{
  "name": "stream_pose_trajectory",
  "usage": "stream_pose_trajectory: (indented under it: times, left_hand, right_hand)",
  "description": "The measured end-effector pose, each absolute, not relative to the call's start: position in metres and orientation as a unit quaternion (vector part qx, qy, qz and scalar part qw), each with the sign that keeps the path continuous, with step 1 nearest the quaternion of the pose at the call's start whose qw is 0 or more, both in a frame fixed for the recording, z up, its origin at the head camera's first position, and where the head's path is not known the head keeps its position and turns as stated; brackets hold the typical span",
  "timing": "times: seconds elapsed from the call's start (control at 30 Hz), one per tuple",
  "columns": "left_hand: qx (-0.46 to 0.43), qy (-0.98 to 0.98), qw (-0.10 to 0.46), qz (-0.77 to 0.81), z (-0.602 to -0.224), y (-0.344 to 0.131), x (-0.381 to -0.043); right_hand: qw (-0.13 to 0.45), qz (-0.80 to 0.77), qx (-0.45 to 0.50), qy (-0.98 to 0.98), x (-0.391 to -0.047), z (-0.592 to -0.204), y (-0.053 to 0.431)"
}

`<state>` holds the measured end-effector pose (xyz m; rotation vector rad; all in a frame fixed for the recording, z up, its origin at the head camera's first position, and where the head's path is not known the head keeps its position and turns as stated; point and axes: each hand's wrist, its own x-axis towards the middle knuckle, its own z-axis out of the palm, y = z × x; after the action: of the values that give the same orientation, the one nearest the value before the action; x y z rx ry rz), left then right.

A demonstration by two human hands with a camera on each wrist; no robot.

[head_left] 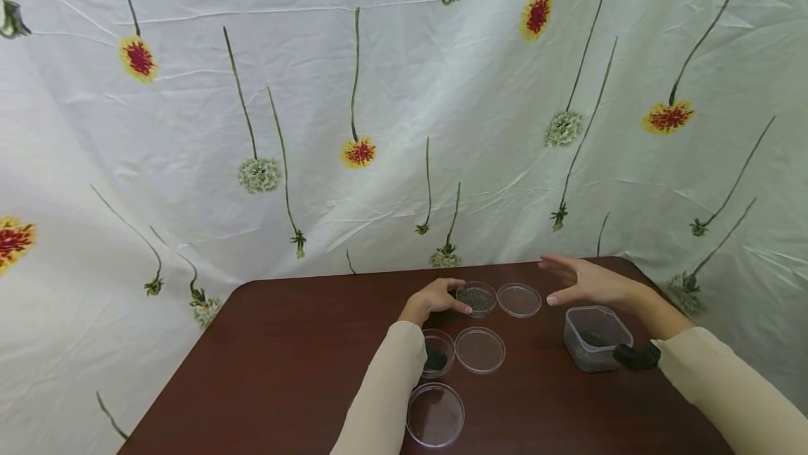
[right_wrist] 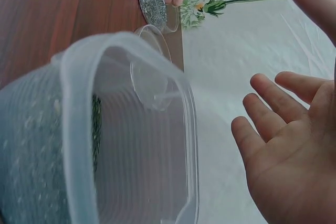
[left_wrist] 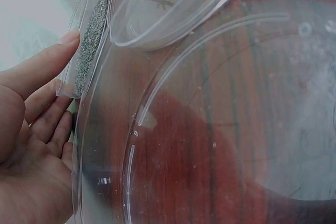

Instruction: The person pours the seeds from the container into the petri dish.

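Observation:
My left hand (head_left: 433,299) holds a clear petri dish (head_left: 477,298) by its side near the table's back edge. Grey-green granules (left_wrist: 91,45) fill its bottom, and in the left wrist view the thumb lies at the rim. My right hand (head_left: 587,282) is in the air with fingers spread and nothing in them. Just below it stands a translucent plastic tub (head_left: 577,348), with dark green bits (right_wrist: 96,129) inside. A round clear lid (head_left: 519,301) lies right of the held dish.
Nearer on the brown table (head_left: 284,357) sits another petri dish (head_left: 447,344) with dark contents, partly behind my left sleeve. Beside it lies a clear lid (head_left: 480,350), and in front a larger clear round dish or lid (head_left: 435,416). A flower-printed cloth (head_left: 391,90) hangs behind the table.

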<state>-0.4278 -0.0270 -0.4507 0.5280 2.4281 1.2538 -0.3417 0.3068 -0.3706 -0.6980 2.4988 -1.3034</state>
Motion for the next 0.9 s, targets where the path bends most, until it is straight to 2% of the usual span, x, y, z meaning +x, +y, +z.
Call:
stream_pose_trajectory:
  times: [0.9]
  left_hand:
    - [0.191, 0.858, 0.179, 0.442, -0.453, -0.029, -0.431]
  right_hand:
    - [0.157, -0.409, -0.188, 0.879, -0.391, -0.397, 0.276]
